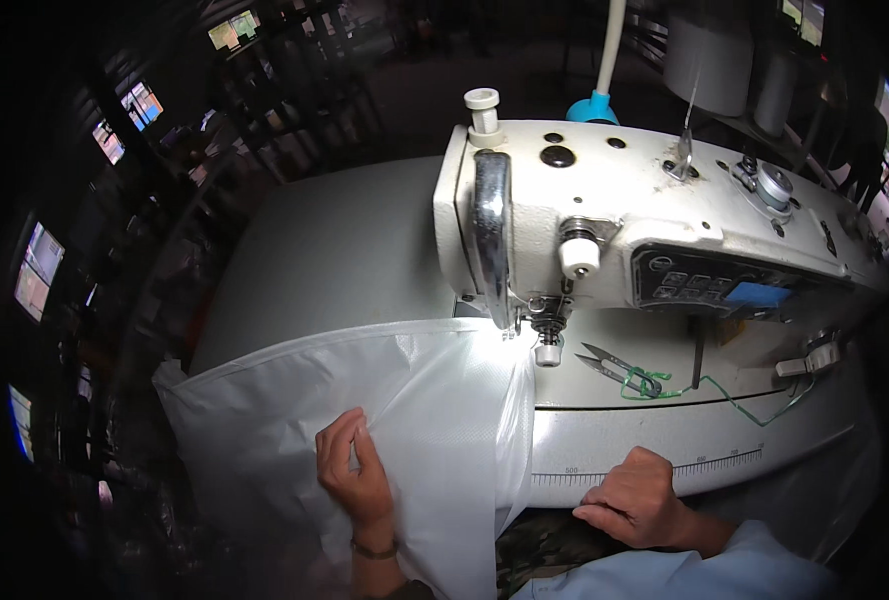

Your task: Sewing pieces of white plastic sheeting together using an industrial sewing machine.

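A large white woven plastic sheet (pixel 435 470) spreads over the left of the table and drapes down its front. Its far edge runs up to the lit needle area of a white sewing machine (pixel 535 200), where glare hides the presser foot. On the sheet lies my left hand (pixel 357 475), its fingers bent together and the thumb close against them, seemingly pinching the sheet where creases start. My right hand (pixel 640 498) is closed in a fist at the table's front edge, right of the sheet, with nothing seen sticking out of it.
Dark thread snips (pixel 620 370) lie under the machine arm, tangled with green thread (pixel 740 405). A printed ruler scale (pixel 705 465) runs along the front of the table. A control panel (pixel 705 280) sits on the machine's front. The dim workshop surrounds the table.
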`<action>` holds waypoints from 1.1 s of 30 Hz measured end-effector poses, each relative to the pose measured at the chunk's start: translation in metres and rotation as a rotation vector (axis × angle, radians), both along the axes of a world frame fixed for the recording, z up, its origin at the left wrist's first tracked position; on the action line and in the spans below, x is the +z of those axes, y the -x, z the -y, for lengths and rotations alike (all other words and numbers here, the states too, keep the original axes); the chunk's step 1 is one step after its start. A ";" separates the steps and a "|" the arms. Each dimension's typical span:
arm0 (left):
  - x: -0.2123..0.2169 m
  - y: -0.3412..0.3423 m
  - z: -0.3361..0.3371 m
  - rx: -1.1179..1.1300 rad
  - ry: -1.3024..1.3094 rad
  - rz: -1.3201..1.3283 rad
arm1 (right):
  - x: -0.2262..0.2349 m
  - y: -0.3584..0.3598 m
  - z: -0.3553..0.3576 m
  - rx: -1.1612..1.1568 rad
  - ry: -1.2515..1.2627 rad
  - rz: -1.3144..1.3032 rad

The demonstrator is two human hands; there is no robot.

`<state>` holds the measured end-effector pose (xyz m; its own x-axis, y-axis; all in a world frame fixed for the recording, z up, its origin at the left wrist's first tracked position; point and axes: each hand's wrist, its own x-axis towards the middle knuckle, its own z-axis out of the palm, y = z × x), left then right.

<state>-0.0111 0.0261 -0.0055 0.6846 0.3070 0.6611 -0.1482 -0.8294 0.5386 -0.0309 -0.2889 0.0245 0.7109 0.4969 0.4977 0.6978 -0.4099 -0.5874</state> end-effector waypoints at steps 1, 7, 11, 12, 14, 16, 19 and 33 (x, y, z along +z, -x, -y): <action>0.000 0.001 0.000 -0.003 0.016 0.006 | -0.001 0.001 0.000 -0.007 0.008 0.017; 0.000 0.002 -0.003 -0.008 0.022 -0.060 | -0.002 -0.002 -0.001 0.009 0.089 0.000; -0.011 -0.007 -0.009 -0.029 -0.039 0.007 | -0.004 -0.004 0.000 0.008 0.110 0.018; -0.009 -0.005 -0.012 -0.043 -0.065 0.036 | -0.001 -0.005 -0.002 0.019 0.094 0.013; -0.010 0.001 -0.018 -0.040 -0.093 0.031 | 0.005 -0.006 -0.005 0.020 0.090 0.008; -0.011 0.002 -0.020 -0.005 -0.174 0.038 | 0.003 -0.008 -0.007 0.054 0.106 0.005; 0.013 0.000 -0.013 -0.107 -0.157 -0.010 | -0.001 -0.008 -0.005 0.032 0.107 0.009; -0.009 -0.004 -0.007 -0.027 -0.059 0.036 | 0.002 0.001 -0.009 -0.063 0.127 0.062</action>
<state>-0.0074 0.0328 -0.0141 0.6676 0.2486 0.7017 -0.1895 -0.8548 0.4831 -0.0320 -0.2796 0.0262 0.7126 0.5138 0.4777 0.7016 -0.5224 -0.4847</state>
